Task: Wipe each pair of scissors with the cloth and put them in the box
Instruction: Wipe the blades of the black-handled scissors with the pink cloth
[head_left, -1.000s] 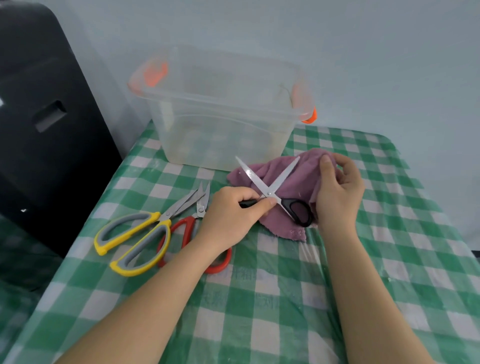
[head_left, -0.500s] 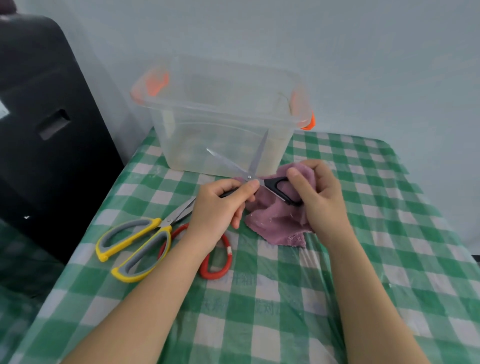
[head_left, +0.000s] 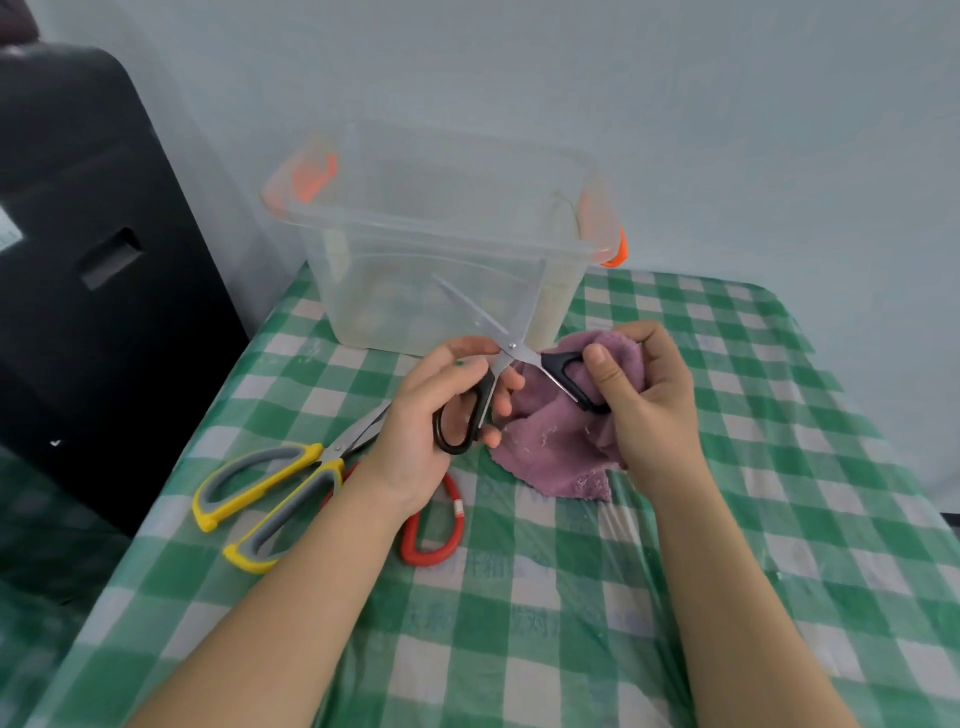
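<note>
My left hand (head_left: 441, 415) grips one black handle loop of the black-handled scissors (head_left: 506, 353), lifted above the table with blades spread open and pointing up toward the box. My right hand (head_left: 644, 395) pinches the other black handle loop through the purple cloth (head_left: 550, 447), which hangs down onto the table. The clear plastic box (head_left: 447, 244) with orange latches stands behind, open on top. Yellow-and-grey scissors (head_left: 270, 493) lie on the table at the left. Red-handled scissors (head_left: 436, 535) lie partly hidden under my left forearm.
A green-and-white checked tablecloth (head_left: 519, 623) covers the table. A black case (head_left: 93, 249) stands off the table's left edge. A pale wall rises behind the box.
The black-handled scissors were lifted off the cloth and turned blades-up. My left hand moved its grip to a handle loop, and my right hand took the other loop through the cloth.
</note>
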